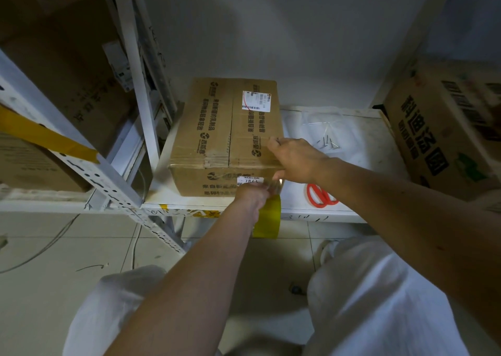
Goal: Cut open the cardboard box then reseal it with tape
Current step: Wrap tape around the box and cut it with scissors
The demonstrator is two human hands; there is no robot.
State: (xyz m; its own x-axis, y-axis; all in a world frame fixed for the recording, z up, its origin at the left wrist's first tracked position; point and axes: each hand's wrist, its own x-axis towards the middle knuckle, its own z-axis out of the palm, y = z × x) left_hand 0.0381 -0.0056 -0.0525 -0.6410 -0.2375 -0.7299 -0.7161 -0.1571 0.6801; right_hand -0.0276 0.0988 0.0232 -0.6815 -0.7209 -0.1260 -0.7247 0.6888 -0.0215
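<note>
The brown cardboard box (227, 136), flaps closed, sits at frame centre on the white shelf (349, 212); the resealing step seems in hand: the right hand (294, 159) presses its near right corner, the left hand (253, 197) grips the yellow tape roll (268, 220) (red scissors (321, 195) beside), and next the tape must run along the seam.

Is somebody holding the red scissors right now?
No, the red scissors lie on the white shelf beside the cardboard box, under the right forearm, with neither hand gripping them.

Closed cardboard box (227, 136) on shelf (352, 128)
</note>
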